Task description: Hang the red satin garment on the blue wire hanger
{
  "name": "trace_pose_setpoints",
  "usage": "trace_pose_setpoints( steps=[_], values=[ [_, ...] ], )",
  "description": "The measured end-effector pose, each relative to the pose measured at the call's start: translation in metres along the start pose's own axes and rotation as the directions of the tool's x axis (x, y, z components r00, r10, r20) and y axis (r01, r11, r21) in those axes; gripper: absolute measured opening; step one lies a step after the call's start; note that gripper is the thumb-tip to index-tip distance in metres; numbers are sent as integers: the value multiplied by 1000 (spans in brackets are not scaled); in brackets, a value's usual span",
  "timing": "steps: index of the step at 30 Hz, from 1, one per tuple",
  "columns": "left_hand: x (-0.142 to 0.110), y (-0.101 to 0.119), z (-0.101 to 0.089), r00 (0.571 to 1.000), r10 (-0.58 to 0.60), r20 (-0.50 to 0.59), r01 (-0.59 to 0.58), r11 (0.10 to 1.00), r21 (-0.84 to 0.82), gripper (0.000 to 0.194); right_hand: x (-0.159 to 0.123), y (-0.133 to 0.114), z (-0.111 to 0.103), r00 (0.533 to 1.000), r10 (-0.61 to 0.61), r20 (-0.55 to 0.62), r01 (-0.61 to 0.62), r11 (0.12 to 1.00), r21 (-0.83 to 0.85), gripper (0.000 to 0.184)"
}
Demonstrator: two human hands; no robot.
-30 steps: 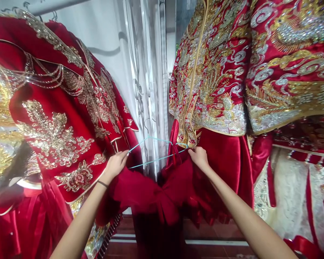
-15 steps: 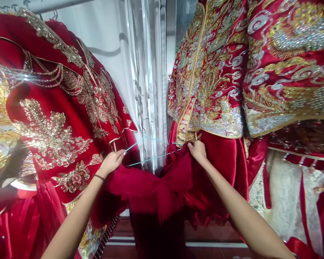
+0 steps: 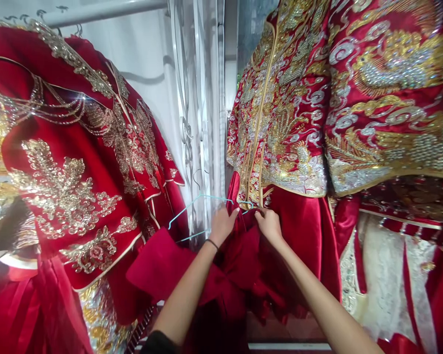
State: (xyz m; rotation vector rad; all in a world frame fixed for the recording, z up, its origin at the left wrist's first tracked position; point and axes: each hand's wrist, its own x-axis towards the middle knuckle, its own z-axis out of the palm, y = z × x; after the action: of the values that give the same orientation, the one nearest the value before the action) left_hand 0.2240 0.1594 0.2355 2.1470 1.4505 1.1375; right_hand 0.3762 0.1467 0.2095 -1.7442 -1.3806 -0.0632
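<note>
A dark red dress (image 3: 206, 278) with a wide, folded neckline hangs in front of me on a thin light-blue wire hanger (image 3: 179, 213). My left hand (image 3: 222, 226) has come across to the hanger's right half, its fingers closed on the dress by the neckline, thumb pointing right. Close beside it, my right hand (image 3: 270, 224) pinches the dress at the hanger's right end. Toward the left, the neckline lies loose below the hanger's left arm. The hanger's hook stands up free, and part of its lower bar is hidden behind my left hand.
At left hangs a red jacket (image 3: 107, 142) with beaded embroidery, below a white rail (image 3: 107, 12). Red-and-gold embroidered jackets (image 3: 280, 108) crowd the right side, over a red satin skirt (image 3: 299, 231). White straps (image 3: 184, 98) hang in the middle before a pale curtain (image 3: 140, 59).
My left hand has moved right from the hanger's left end to beside my right hand. The dress's left neckline has dropped away from the hanger. My right hand stays at the right end.
</note>
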Motion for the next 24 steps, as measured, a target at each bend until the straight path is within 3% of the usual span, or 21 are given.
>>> trace_pose_setpoints(
  steps=[2,5,13,16,24],
  values=[
    [16,0,23,999,17,-44,-27,973,-229,32,-2,0,-4,1000,-12,7,12,1000,-4,30],
    [25,-5,41,999,30,-36,-42,917,-396,22,-3,2,-10,1000,-12,4,12,1000,-22,29],
    [9,-26,38,994,106,-17,-99,855,-509,24,-2,13,-30,996,84,-5,-85,992,-95,27],
    [5,-26,37,992,121,-19,-113,840,-531,26,1,-5,-31,999,53,12,-51,991,-121,27],
    [-3,-23,26,980,198,-30,-182,817,-547,25,-3,-82,-27,995,-3,103,30,964,-263,25]
  ],
)
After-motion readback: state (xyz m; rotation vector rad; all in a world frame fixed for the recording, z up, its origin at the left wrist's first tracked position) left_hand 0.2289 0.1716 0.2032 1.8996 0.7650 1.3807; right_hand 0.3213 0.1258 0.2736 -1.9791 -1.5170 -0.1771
